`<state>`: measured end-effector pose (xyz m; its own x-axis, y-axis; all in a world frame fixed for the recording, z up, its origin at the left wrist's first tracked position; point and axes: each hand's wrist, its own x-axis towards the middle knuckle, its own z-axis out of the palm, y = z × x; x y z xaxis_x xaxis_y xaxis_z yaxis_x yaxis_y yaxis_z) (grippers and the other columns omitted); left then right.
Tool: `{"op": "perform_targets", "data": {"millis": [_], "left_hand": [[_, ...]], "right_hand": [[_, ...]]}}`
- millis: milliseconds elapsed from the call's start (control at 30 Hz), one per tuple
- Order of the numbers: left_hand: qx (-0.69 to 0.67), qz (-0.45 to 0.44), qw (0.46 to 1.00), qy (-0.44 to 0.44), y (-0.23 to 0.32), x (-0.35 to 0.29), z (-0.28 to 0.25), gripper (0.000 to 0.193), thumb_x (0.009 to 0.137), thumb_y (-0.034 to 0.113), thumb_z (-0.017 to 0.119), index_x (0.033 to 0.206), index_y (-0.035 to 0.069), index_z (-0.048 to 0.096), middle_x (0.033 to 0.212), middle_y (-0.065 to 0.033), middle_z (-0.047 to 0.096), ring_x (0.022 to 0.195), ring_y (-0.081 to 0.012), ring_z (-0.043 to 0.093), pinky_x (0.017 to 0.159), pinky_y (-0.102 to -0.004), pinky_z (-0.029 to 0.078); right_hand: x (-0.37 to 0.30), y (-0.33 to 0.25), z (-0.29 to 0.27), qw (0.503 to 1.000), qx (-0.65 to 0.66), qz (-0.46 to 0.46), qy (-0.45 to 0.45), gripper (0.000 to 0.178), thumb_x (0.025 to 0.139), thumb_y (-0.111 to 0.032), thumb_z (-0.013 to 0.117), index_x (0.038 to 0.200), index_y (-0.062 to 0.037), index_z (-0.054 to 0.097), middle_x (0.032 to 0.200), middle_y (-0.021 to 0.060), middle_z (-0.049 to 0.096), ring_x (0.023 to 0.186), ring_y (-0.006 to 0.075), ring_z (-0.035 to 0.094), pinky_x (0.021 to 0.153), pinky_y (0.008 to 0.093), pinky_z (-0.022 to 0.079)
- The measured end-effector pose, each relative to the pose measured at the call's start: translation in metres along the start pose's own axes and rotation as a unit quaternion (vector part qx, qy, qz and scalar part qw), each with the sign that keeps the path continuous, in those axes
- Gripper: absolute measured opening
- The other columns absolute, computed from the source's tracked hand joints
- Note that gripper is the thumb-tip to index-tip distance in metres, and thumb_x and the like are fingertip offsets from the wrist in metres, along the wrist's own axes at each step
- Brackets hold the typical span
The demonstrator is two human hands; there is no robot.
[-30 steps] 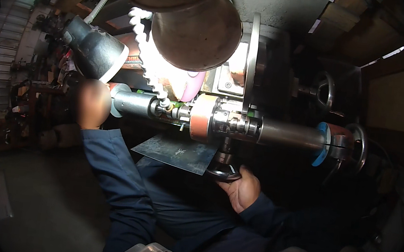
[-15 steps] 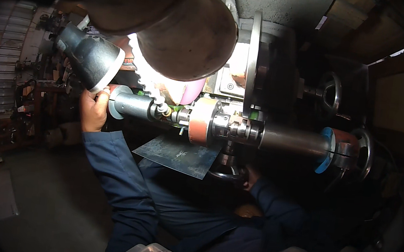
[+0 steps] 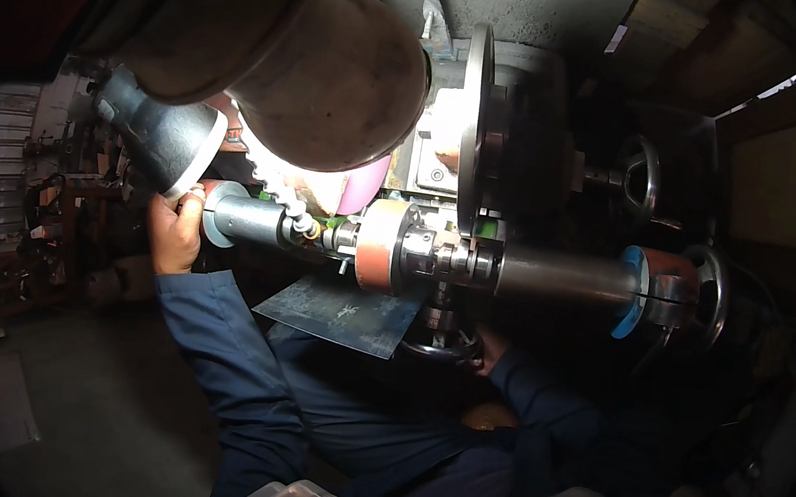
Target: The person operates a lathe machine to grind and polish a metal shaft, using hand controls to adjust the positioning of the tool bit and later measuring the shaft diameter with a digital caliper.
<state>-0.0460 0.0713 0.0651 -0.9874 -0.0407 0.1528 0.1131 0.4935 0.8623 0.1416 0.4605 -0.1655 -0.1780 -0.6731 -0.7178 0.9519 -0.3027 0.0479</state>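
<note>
A grinding machine with a horizontal shaft stretches across the view. My left hand [image 3: 178, 236] is curled at the shaft's left end, beside the red collar [image 3: 216, 194] and just under the rim of a black cone-shaped lamp [image 3: 156, 134]. What its fingers close around is hidden. Low in the middle, my right hand [image 3: 491, 350] grips the rim of a shiny metal handwheel [image 3: 443, 352], partly in shadow. Between my hands, on the shaft, sit a grey sleeve [image 3: 251, 219], an orange ring [image 3: 379, 246] and a longer steel cylinder [image 3: 564, 275].
A flat metal sheet [image 3: 340, 314] juts toward me below the shaft. Overhead, a wide brown duct [image 3: 339, 82] blocks part of the view. Behind the shaft stands a large thin disc [image 3: 473, 129]. More handwheels [image 3: 638, 184] are at right. Cluttered shelves [image 3: 64, 217] line the far left.
The view has shifted slightly, so the machine and duct sit farther left in the picture. Both hands stay at the same parts of the machine.
</note>
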Motion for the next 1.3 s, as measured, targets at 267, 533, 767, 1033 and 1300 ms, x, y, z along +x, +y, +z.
{"op": "perform_targets", "data": {"millis": [267, 533, 767, 1033, 1300], "left_hand": [[0.016, -0.008, 1.000, 0.004, -0.006, -0.002, -0.004, 0.018, 0.085, 0.005, 0.050, 0.093, -0.004, 0.064, 0.083, -0.0064, 0.067, 0.074, -0.0116, 0.060, 0.071, -0.0267, 0.047], [0.019, 0.003, 1.000, 0.011, 0.000, -0.001, -0.001, 0.015, 0.087, 0.005, 0.051, 0.093, -0.003, 0.062, 0.085, -0.0056, 0.066, 0.077, -0.0120, 0.059, 0.073, -0.0271, 0.046], [0.034, 0.013, 0.999, 0.019, -0.009, -0.001, -0.007, 0.012, 0.086, 0.005, 0.053, 0.093, -0.002, 0.060, 0.086, -0.0053, 0.064, 0.079, -0.0125, 0.058, 0.075, -0.0279, 0.046], [0.044, 0.009, 0.999, 0.025, -0.014, 0.000, -0.008, 0.012, 0.086, 0.004, 0.053, 0.095, -0.001, 0.059, 0.087, -0.0038, 0.062, 0.080, -0.0120, 0.057, 0.076, -0.0273, 0.045], [0.058, 0.023, 0.997, 0.036, -0.006, 0.000, -0.007, 0.018, 0.087, 0.009, 0.054, 0.096, -0.004, 0.063, 0.093, -0.0059, 0.064, 0.082, -0.0108, 0.057, 0.074, -0.0260, 0.044]], "right_hand": [[-0.024, 0.011, 0.067, 0.965, 0.137, -0.118, 0.192, 0.025, 0.096, -0.037, 0.046, 0.097, -0.0145, 0.057, 0.070, -0.0003, 0.054, 0.055, 0.0122, 0.053, 0.040, 0.0254, 0.042], [-0.011, 0.002, 0.052, 0.962, 0.258, -0.070, 0.054, 0.030, 0.096, -0.039, 0.046, 0.095, -0.0139, 0.062, 0.081, 0.0027, 0.063, 0.069, 0.0152, 0.062, 0.047, 0.0321, 0.050], [-0.019, 0.014, 0.053, 0.984, 0.088, -0.139, 0.075, 0.037, 0.096, -0.045, 0.041, 0.099, -0.0114, 0.058, 0.066, 0.0026, 0.056, 0.050, 0.0124, 0.053, 0.036, 0.0265, 0.037], [-0.016, 0.009, 0.038, 0.986, 0.131, -0.102, 0.002, 0.028, 0.093, -0.040, 0.051, 0.087, -0.0144, 0.060, 0.064, -0.0011, 0.057, 0.046, 0.0101, 0.050, 0.035, 0.0224, 0.032], [0.038, 0.044, -0.022, 0.933, -0.071, -0.281, 0.213, 0.035, 0.099, -0.033, 0.041, 0.109, -0.0065, 0.062, 0.088, 0.0075, 0.065, 0.077, 0.0188, 0.064, 0.071, 0.0368, 0.054]]}}
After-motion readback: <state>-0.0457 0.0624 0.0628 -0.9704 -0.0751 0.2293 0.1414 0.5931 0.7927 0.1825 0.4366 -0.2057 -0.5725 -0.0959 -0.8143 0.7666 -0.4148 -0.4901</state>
